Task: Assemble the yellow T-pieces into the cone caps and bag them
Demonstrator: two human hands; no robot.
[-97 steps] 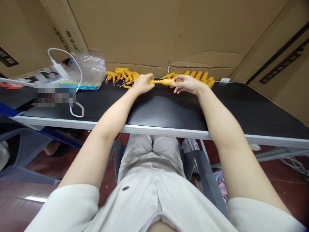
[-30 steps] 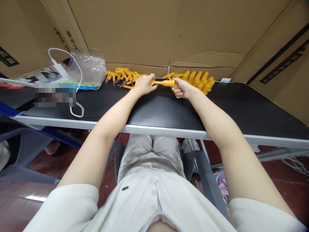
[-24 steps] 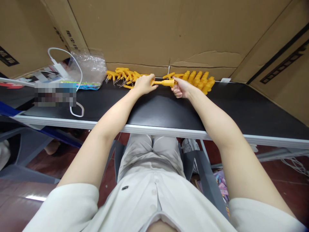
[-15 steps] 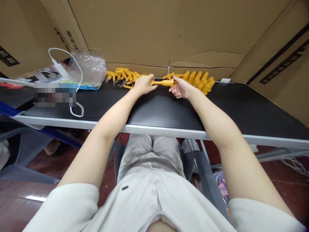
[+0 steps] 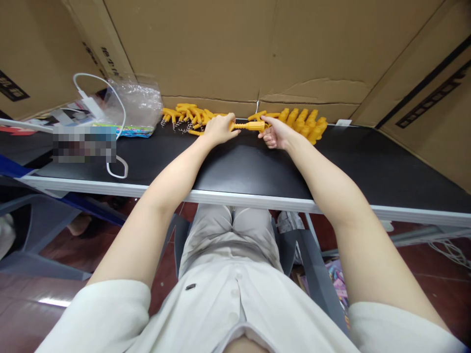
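A yellow plastic corkscrew [image 5: 253,126] lies level between my hands, just above the black table. Its ridged shaft and wider sleeve show in the gap; both ends are covered by fingers. My left hand [image 5: 220,129] is closed on the left end, and my right hand [image 5: 276,133] grips the sleeve end with curled fingers. Behind my left hand lies a heap of yellow corkscrews [image 5: 187,113], T-shaped, with bare metal spirals. Beyond my right hand, several yellow plastic pieces [image 5: 303,122] lie side by side, partly hidden by the hand.
The black table [image 5: 250,166] has a metal front edge. A cardboard wall [image 5: 221,49] stands behind it. To the left are a clear plastic bag [image 5: 136,105], a white cable [image 5: 123,108] and colourful packets [image 5: 134,131]. A small white piece [image 5: 343,122] lies at the back right.
Almost nothing differs. The fingers of my right hand have shifted slightly at the corkscrew's sleeve end; my left hand keeps its place.
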